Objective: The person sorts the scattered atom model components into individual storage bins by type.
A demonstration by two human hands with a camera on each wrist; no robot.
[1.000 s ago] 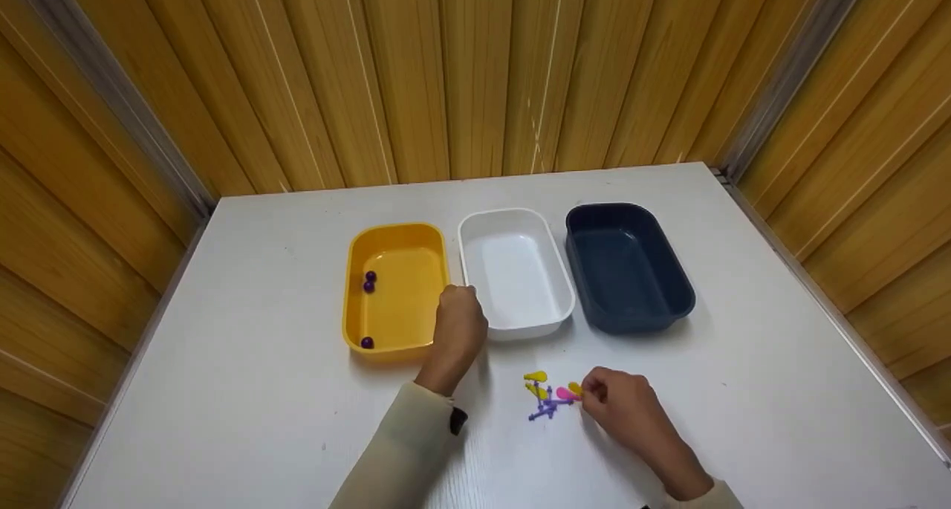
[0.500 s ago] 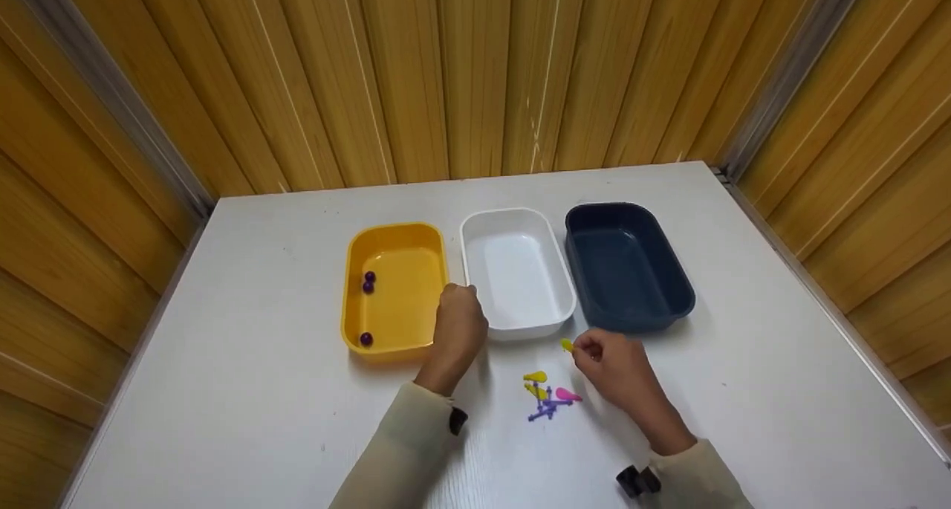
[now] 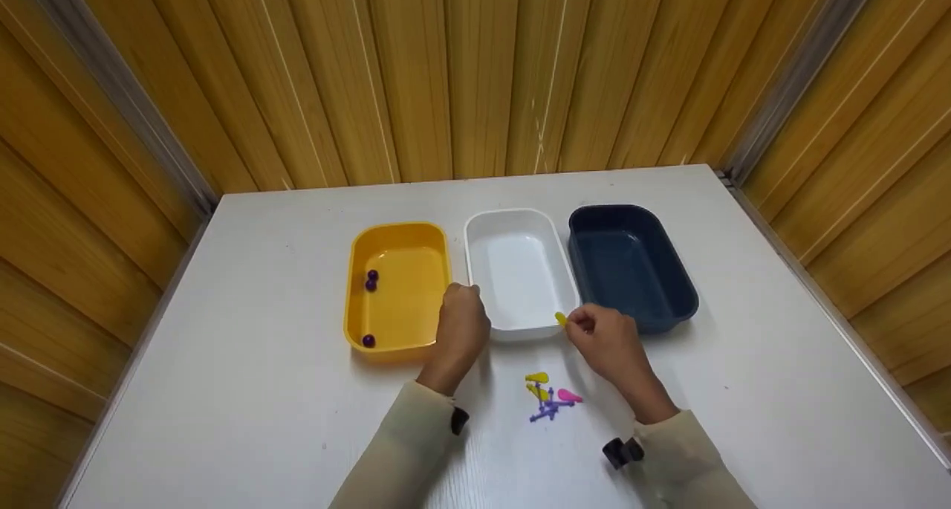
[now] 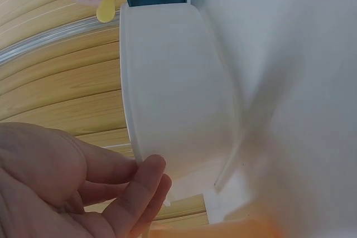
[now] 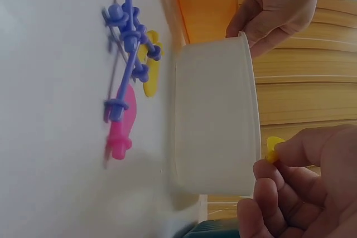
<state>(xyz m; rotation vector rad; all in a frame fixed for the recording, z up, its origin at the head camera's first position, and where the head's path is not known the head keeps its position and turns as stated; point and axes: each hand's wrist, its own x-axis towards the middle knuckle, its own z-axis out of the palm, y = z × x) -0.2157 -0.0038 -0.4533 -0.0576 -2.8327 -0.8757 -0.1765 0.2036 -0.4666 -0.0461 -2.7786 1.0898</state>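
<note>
At near R corner of white rect. plastic tray (image 3: 516,275), R hand (image 3: 611,342) pinches yellow teardrop-shaped plastic pc. (image 3: 560,318); L hand (image 3: 462,325) grips tray's near L rim. On white tbl. (image 3: 260,383): purple rod-shaped plastic pcs. (image 5: 130,40), pink teardrop pc. (image 3: 567,395)

Left arm (image 3: 401,446) was stretched forward, left hand (image 3: 462,331) curled in grip. Right arm (image 3: 687,453) was angled inward; right hand (image 3: 611,343) was held apart from left, fingertips (image 5: 264,169) set in pinch, remaining fingers curled.
</note>
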